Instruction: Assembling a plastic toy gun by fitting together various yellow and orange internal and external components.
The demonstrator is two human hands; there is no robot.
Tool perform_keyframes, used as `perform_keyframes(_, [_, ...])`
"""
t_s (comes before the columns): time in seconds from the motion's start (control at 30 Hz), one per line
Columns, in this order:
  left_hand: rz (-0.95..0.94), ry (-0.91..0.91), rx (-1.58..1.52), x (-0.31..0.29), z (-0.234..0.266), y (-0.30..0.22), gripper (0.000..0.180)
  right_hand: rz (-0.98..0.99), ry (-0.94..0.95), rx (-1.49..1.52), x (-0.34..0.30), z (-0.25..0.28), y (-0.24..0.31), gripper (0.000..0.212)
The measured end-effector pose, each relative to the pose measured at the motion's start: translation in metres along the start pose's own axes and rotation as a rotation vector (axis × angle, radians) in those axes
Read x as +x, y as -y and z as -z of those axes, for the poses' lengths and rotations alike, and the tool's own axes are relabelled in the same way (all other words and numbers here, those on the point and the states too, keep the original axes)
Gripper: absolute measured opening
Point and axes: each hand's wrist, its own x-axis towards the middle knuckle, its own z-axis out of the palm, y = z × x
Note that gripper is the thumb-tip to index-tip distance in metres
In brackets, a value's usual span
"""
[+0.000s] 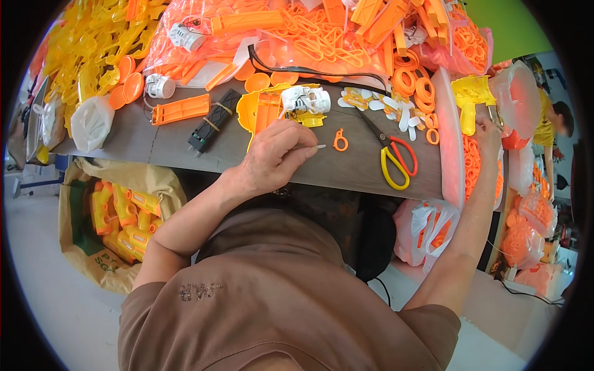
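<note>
My left hand (pixel 277 157) is closed in a pinch, with a thin white strip (pixel 320 146) sticking out from between the fingertips. Just beyond it lies a yellow toy shell (pixel 249 110) with an orange insert (pixel 268 110) and a white motor unit (pixel 306 100). An orange ring-shaped part (pixel 340 140) is on the table to the right of the fingertips. My right hand (pixel 487 137) reaches far right, beside a yellow plastic part (pixel 471 102) above a bin of orange rings. Its fingers are curled; whatever they grip is too small to make out.
Scissors (pixel 396 162) with red and yellow handles lie near the table's front edge. A black battery holder (pixel 213 122) and an orange tray part (pixel 181 110) sit at left. Heaped orange parts (pixel 322 40) fill the back. A paper bag (pixel 77 232) of yellow toy bodies stands below left.
</note>
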Motion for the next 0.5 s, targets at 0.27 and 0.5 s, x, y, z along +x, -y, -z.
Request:
perform_keyframes(0.27, [0.119, 0.004, -0.039, -0.002, 0.006, -0.001, 0.007, -0.001, -0.07, -0.121, 0.007, -0.017, -0.024, 0.031])
perform_keyframes(0.5, [0.118, -0.033, -0.056, -0.001, 0.004, -0.002, 0.009, -0.151, 0.069, -0.043, 0.007, -0.008, -0.037, 0.042])
